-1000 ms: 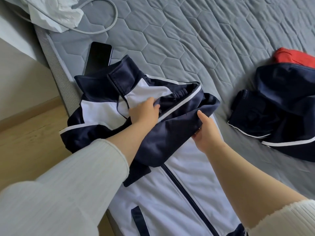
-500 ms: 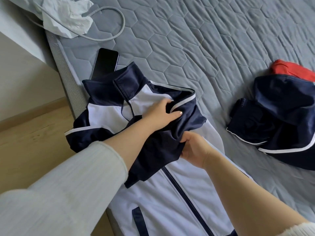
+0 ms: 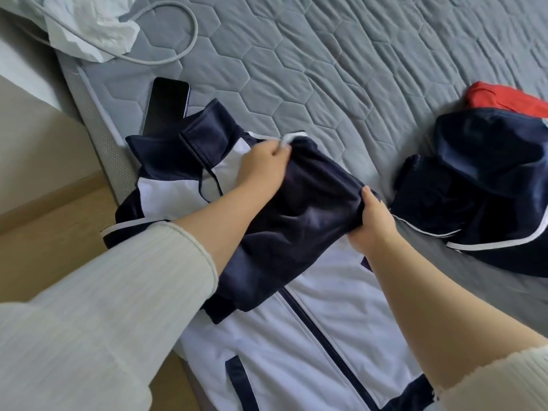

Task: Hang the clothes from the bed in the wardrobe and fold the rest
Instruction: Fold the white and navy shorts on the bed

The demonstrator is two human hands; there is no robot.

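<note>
A navy and white zip jacket [image 3: 296,345] lies front up on the grey quilted bed [image 3: 341,69], collar toward the far left. Its navy sleeve [image 3: 302,215] is folded across the chest. My left hand [image 3: 262,169] grips the sleeve's upper end near the white stripe at the shoulder. My right hand [image 3: 372,223] pinches the sleeve's right edge, thumb on top. A second navy garment [image 3: 480,188] with white piping lies bunched at the right, over a red garment [image 3: 504,99].
A black phone [image 3: 166,106] lies by the jacket collar near the mattress edge. A white crumpled cloth [image 3: 89,34] and a grey cable [image 3: 178,48] sit at the far left corner. Wooden floor [image 3: 38,232] runs along the bed's left side.
My right hand has moved right, drawing the sleeve out wider across the chest. My left hand has shifted up toward the white stripe at the shoulder.
</note>
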